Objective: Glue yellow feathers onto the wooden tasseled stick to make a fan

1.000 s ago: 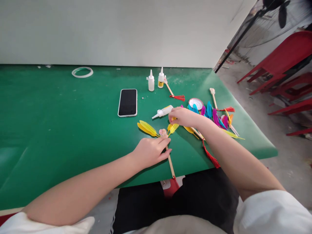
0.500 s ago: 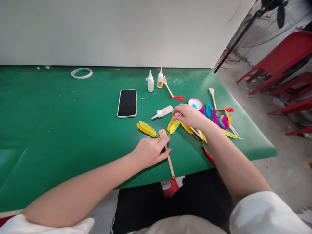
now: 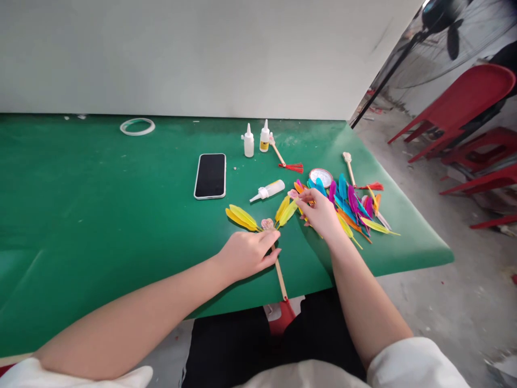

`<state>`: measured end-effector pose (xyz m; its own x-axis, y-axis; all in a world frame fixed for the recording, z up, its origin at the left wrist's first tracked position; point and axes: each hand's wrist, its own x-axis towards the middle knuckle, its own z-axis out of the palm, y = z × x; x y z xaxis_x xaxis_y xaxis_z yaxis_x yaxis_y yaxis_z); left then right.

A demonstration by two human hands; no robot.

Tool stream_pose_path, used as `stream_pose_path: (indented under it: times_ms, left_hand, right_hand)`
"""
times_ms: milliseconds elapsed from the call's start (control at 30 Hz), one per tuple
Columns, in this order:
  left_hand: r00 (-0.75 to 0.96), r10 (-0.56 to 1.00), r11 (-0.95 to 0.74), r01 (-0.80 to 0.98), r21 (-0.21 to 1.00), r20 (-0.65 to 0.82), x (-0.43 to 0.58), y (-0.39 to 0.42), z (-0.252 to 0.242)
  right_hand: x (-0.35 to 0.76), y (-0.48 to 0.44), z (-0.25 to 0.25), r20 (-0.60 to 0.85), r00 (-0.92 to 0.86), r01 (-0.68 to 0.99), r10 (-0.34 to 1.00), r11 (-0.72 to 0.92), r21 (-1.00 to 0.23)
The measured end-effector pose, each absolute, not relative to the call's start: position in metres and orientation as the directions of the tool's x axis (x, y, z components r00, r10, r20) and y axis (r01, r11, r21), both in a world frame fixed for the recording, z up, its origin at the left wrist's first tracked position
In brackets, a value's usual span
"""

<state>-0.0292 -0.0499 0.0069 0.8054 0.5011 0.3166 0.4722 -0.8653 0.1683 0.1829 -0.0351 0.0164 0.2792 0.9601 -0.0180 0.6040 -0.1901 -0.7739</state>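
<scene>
My left hand (image 3: 250, 254) is closed around a wooden stick (image 3: 280, 275), thumb and fingers gripping it below its pink shell-like head (image 3: 267, 224). Yellow feathers (image 3: 241, 216) fan out on the left of that head, and more yellow feathers (image 3: 286, 211) on the right. A red tassel (image 3: 287, 310) hangs from the stick's lower end past the table edge. My right hand (image 3: 321, 213) has its fingers curled together beside another pink head (image 3: 293, 194) and the tip of a right-hand feather; what they pinch is hidden. A pile of coloured feathers (image 3: 352, 203) lies right beside it.
A glue bottle (image 3: 271, 189) lies on its side, while two others (image 3: 249, 143) stand upright behind. On the green table (image 3: 100, 215) are a phone (image 3: 210, 176), a tape ring (image 3: 138, 127), a round dish (image 3: 321, 177) and two tasselled sticks (image 3: 349, 168). Red chairs (image 3: 456, 108) stand beyond.
My right hand has turned and shifted slightly right and down, its forearm swinging inward. More of the feather pile shows now. My left hand keeps its hold on the stick.
</scene>
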Motion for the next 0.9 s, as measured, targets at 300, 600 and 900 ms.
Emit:
stream_pose_path:
  times_ms: [300, 600, 900]
  left_hand:
    - [0.805, 0.507, -0.861, 0.492, 0.129, 0.308, -0.03, -0.05, 0.007]
    - [0.821, 0.5, -0.865, 0.491, 0.106, 0.276, -0.029, -0.051, 0.011]
    - [0.835, 0.491, -0.871, 0.479, 0.109, 0.249, -0.028, -0.051, 0.013]
  right_hand:
    - [0.182, 0.005, 0.034, -0.097, -0.307, 0.916, 0.947, 0.265, -0.302]
    - [0.178, 0.024, 0.05, -0.309, -0.458, 0.886, 0.834, 0.401, -0.232]
    - [0.177, 0.027, 0.044, -0.318, -0.568, 0.821, 0.759, 0.546, -0.165]
